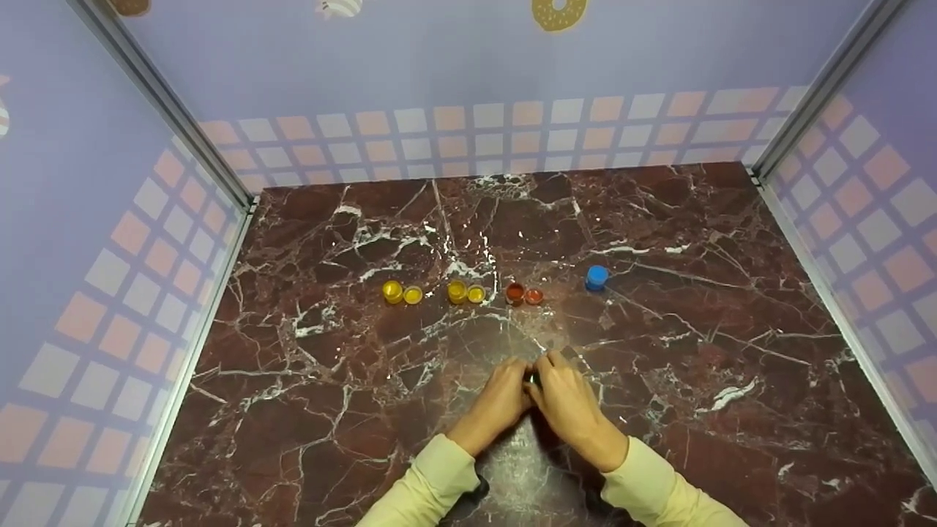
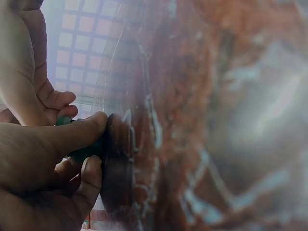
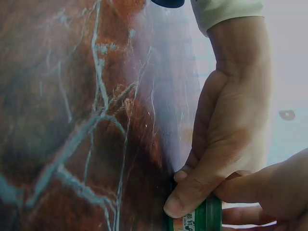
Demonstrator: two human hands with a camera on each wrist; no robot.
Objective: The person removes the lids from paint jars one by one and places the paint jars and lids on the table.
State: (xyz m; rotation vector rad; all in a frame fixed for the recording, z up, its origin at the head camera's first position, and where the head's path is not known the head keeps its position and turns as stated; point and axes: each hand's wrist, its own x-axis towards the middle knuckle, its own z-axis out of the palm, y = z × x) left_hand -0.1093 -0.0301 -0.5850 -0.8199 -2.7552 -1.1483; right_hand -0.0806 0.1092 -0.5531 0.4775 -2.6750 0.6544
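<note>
Near the front middle of the marble table (image 1: 659, 351), both hands meet around a small green jar (image 1: 533, 379) that is mostly hidden between the fingers. My left hand (image 1: 512, 388) pinches the green jar (image 2: 85, 150) with thumb and fingers. My right hand (image 1: 556, 380) grips it from the other side. In the right wrist view the green jar (image 3: 204, 217) shows a printed label, with the left thumb (image 3: 185, 199) and the right thumb (image 3: 255, 188) both pressed on it. Whether its lid is on cannot be seen.
A row of small paint jars stands further back: a yellow jar (image 1: 393, 291) with its lid (image 1: 413, 295), another yellow jar (image 1: 457, 291) with lid (image 1: 476, 293), a red jar (image 1: 514, 293) with lid (image 1: 534, 296), and a closed blue jar (image 1: 596, 277). Patterned walls enclose three sides.
</note>
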